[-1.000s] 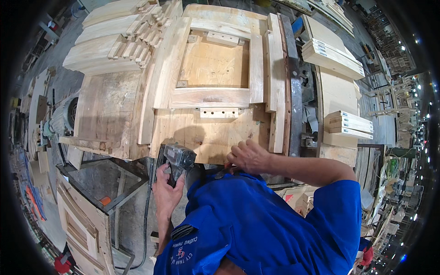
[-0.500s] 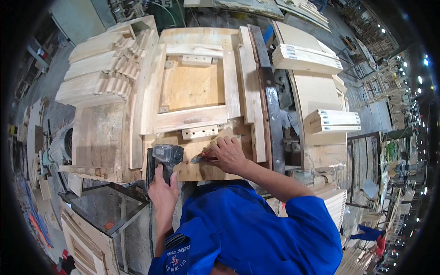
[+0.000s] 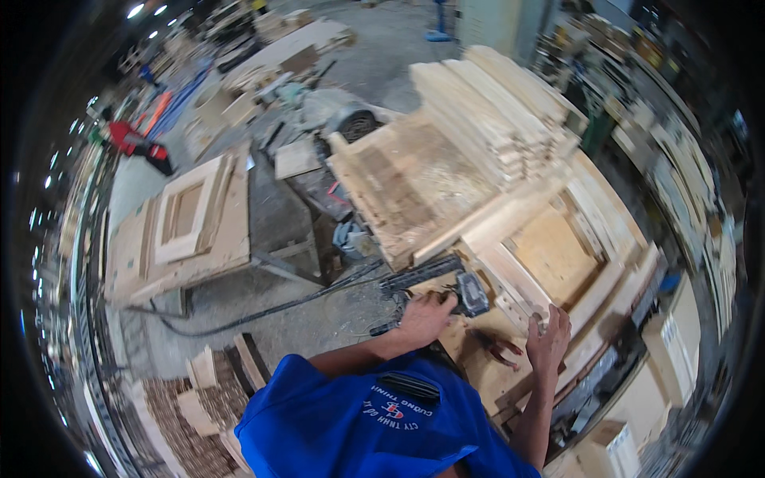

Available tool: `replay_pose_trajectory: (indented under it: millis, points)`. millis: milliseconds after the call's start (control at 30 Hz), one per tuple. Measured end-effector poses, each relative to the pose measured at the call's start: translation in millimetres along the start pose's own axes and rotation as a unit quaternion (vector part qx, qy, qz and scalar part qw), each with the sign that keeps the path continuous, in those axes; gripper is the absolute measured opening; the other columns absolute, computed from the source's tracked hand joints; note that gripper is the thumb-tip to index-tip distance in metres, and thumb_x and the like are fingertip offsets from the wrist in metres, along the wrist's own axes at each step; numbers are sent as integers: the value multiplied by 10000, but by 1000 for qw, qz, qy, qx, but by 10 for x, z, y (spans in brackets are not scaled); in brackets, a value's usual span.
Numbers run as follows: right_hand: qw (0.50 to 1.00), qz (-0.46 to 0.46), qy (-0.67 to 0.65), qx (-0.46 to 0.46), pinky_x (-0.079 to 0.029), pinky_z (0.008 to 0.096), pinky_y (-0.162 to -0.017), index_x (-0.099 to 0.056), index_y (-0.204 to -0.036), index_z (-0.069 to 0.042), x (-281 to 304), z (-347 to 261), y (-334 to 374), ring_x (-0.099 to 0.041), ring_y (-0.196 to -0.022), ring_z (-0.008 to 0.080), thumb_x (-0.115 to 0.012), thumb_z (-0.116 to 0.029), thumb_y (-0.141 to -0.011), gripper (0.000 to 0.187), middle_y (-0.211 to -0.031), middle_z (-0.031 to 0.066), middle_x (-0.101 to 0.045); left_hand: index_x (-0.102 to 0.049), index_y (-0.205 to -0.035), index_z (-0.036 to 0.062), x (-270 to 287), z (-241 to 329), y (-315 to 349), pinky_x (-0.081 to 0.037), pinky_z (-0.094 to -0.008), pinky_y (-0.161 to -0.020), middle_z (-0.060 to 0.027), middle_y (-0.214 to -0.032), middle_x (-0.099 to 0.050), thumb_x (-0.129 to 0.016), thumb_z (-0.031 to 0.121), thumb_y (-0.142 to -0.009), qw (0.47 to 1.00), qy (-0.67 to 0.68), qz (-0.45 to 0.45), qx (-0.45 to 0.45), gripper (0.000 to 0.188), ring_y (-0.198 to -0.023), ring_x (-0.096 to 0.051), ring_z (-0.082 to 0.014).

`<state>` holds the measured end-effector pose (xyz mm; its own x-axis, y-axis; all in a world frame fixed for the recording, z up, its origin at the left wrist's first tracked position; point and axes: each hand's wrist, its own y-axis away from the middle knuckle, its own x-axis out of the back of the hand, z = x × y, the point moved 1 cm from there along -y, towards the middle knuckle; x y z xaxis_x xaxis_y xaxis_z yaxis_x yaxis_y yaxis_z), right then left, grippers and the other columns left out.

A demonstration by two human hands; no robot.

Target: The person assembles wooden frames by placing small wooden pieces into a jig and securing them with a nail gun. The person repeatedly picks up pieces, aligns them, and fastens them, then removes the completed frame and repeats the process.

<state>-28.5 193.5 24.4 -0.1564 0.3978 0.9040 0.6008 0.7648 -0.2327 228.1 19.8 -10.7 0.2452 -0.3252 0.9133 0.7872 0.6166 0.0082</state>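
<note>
My left hand [image 3: 428,320] is closed round the handle of a black and grey nail gun [image 3: 472,294], which lies over the near left corner of the bench. At the near corner of a pale wooden frame [image 3: 514,280] is my right hand [image 3: 548,341], its fingers apart and touching the wood. Red-handled pliers [image 3: 500,349] lie on the plywood bench top [image 3: 470,344] between my hands. Motion blur softens the fingertips.
Stacked pale boards [image 3: 494,111] stand beyond the frame. A dark hose [image 3: 247,317] runs across the floor on the left, near a table [image 3: 131,255] bearing another frame. A person in red [image 3: 131,139] is far left. More wood pieces [image 3: 669,350] sit at right.
The view has swung to the left. My right hand has let go of the pliers and moved to the frame. My left hand stays on the nail gun.
</note>
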Motion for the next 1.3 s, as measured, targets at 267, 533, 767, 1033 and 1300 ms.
replay_pose_trajectory:
  millis: [267,533,767,1033,1300]
  points:
    - [997,-21,-13,77,-418,587,-1101,-559,-1423,30,-427,-149,-343,-525,-1293,500,-730,-273,-954,584,-1385,308,-553,-482,-1328,76,282,-234,4,-527,-548,-886,-261,-1114,-669,-723,331,-965,991,89,-87,-51,505,-1051,-666,-458]
    - [993,-57,-39,95,-415,590,-1108,-555,-1419,36,-424,-333,-379,-527,-1290,498,-737,-222,-948,567,-1370,304,-571,-509,-1392,111,1257,-635,878,-525,-569,-864,-235,-992,-721,-699,372,-994,957,218,-164,97,512,-1000,-687,-477]
    - [995,-40,-34,83,-470,554,-1047,-547,-1429,-2,-558,-429,-369,-565,-1245,482,-775,-141,-918,577,-1311,281,-594,-576,-1378,88,2129,-1211,1404,-546,-541,-788,-248,-930,-724,-770,330,-934,975,151,-69,149,542,-904,-707,-462]
    - [991,18,-68,112,-471,572,-1041,-545,-1424,-15,-564,-837,-303,-562,-1248,480,-757,-87,-922,551,-1332,270,-582,-571,-1337,92,3835,-1151,669,-525,-500,-718,-128,-864,-653,-760,223,-868,977,-146,113,-102,523,-785,-686,-331]
    - [991,0,-128,-30,-437,543,-1137,-616,-1395,-36,-528,-1292,151,-545,-1330,485,-831,-188,-870,587,-1412,279,-588,-646,-1390,146,3776,-1198,-1242,-477,-451,-915,-76,-1033,-674,-680,97,-846,908,-248,131,-310,548,-988,-657,-278]
